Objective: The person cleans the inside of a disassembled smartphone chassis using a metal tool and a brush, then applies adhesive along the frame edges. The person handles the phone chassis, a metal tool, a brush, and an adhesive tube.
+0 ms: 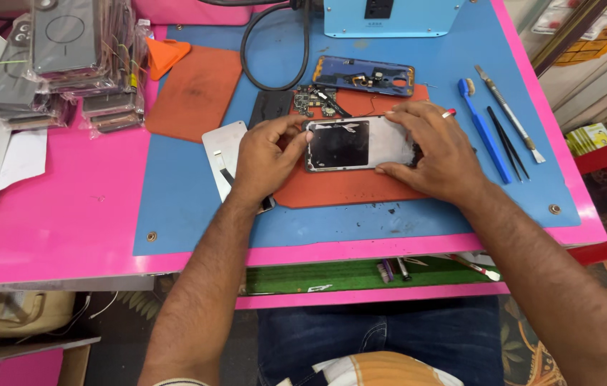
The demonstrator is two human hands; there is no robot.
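An opened phone frame (pixel 350 143) with a bare metal inside and a dark patch lies on a rust-red mat (pixel 350 187). My left hand (pixel 266 151) grips its left end, thumb and fingers pinching the edge. My right hand (pixel 432 146), with a ring on one finger, presses down on its right end and covers that part. Just behind the frame sits a small green circuit board (pixel 315 100). Further back lies a blue phone housing (pixel 364 75).
A blue toothbrush (pixel 484 130), black tweezers (pixel 508 141) and a metal scalpel (pixel 509 113) lie at right on the blue mat (pixel 182 193). A second rust mat (pixel 194 93), orange pick (pixel 165 54), stacked phone cases (pixel 67 64), black cable (pixel 275 43), blue device (pixel 389 16).
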